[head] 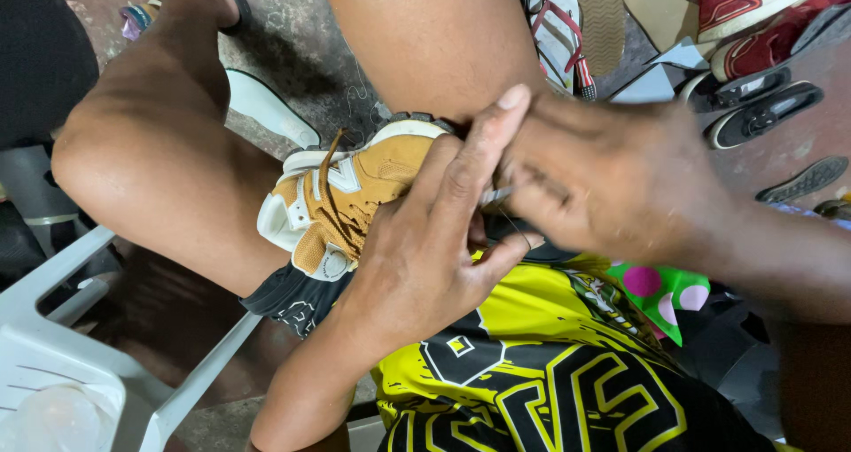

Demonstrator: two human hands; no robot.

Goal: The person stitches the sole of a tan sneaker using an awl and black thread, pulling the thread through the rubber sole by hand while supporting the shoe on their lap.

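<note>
Yellow-and-black printed shirt (550, 381) fills the near edge, both hands working on a tan shoe above it.

Left hand (425, 248) grips the tan shoe (355, 199), fingers curled around its suede upper; the right hand (612, 177), blurred, pinches something thin at the shoe's edge, too small to make out. Held between bare knees, the shoe has a white rubber sole and brown laces, its long axis running lower left to upper right. The hands cover its right end. A white plastic chair (80, 363) stands lower left; red sneakers (762, 9), a sandal (558, 22) and loose dark soles (767, 111) lie on the concrete floor (301, 44) beyond.
</note>
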